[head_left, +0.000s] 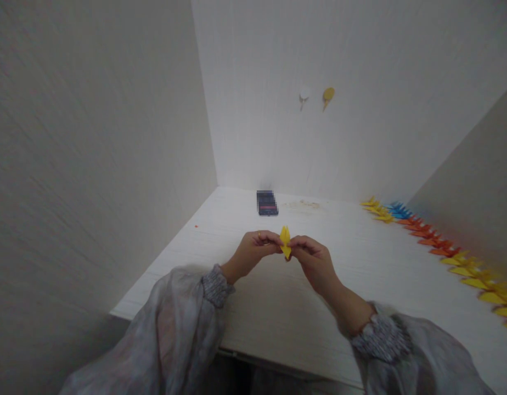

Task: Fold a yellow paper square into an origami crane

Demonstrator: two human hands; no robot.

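A small folded yellow paper piece [285,241] is pinched between both hands, held above the white table [278,318]. My left hand [253,251], with a ring on one finger, grips its left side with fingers curled. My right hand [313,260] pinches its right side. Both arms wear loose pale sleeves with grey cuffs.
A dark phone [267,203] lies flat near the back wall. A row of folded paper figures [438,247], yellow, blue, red and orange, runs along the table's right side. Two small hooks, white [304,96] and yellow [328,96], hang on the back wall. Walls close in left and right.
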